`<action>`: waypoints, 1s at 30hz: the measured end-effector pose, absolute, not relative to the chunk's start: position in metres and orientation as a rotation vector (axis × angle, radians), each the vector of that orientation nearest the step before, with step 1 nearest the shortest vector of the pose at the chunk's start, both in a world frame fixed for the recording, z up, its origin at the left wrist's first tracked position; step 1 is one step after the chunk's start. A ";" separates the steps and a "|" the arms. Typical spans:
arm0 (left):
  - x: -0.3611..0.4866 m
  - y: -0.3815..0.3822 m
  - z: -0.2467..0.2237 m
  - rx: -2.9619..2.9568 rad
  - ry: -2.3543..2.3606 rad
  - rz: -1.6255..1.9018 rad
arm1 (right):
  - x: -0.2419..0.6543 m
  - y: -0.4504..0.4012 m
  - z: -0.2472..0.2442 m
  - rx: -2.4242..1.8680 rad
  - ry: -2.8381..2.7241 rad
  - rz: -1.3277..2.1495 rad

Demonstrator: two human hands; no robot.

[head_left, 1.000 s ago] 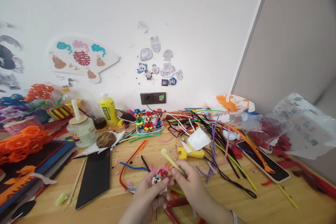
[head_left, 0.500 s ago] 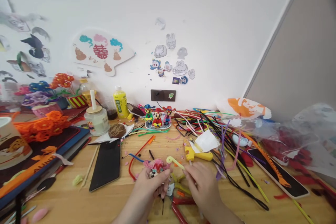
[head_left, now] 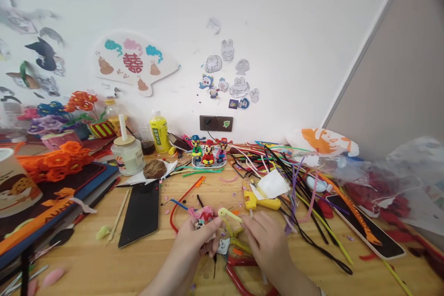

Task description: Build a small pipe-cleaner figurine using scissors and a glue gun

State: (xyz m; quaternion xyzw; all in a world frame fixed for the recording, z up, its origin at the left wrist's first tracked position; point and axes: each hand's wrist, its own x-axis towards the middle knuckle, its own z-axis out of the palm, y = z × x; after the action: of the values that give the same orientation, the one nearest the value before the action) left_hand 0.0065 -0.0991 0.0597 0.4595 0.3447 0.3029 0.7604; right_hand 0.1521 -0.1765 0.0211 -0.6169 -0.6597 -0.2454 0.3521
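My left hand [head_left: 199, 243] is closed around a small pink and red figure [head_left: 204, 215], most of which the fingers hide. Between the fingertips of my right hand [head_left: 265, 240] is one end of a pale yellow strip [head_left: 231, 215]. The strip's other end is curled and lies by my left thumb, close to the figure. Below and between the hands are red-handled pliers [head_left: 234, 273] and a yellow-green tool [head_left: 239, 243], partly covered by my right hand. A white tag [head_left: 223, 246] sits beside my left fingers.
Three small figures [head_left: 208, 153] stand on a tray at the back. A yellow glue gun [head_left: 262, 202] lies beyond my right hand, near many coloured strips [head_left: 301, 194]. Black phone [head_left: 140, 212] on the left, another phone [head_left: 391, 247] on the right; a candle jar [head_left: 127, 155] stands farther back.
The curled end of the yellow strip has moved slightly left, nearer my left thumb. The view has shifted slightly. Both hands keep their holds.
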 end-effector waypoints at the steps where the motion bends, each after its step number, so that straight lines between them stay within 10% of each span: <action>1: 0.006 -0.099 0.059 1.011 0.753 0.658 | 0.152 -0.177 0.021 -1.606 -1.719 -0.634; 30: 0.012 -0.106 0.053 1.449 0.886 0.653 | 0.135 -0.176 0.034 -1.552 -1.367 0.389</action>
State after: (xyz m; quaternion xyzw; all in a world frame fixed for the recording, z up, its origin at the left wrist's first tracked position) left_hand 0.0119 -0.1058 0.0530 0.6286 0.3844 0.2832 0.6139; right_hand 0.1354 -0.1765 0.0335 -0.6406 -0.5640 0.1607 0.4957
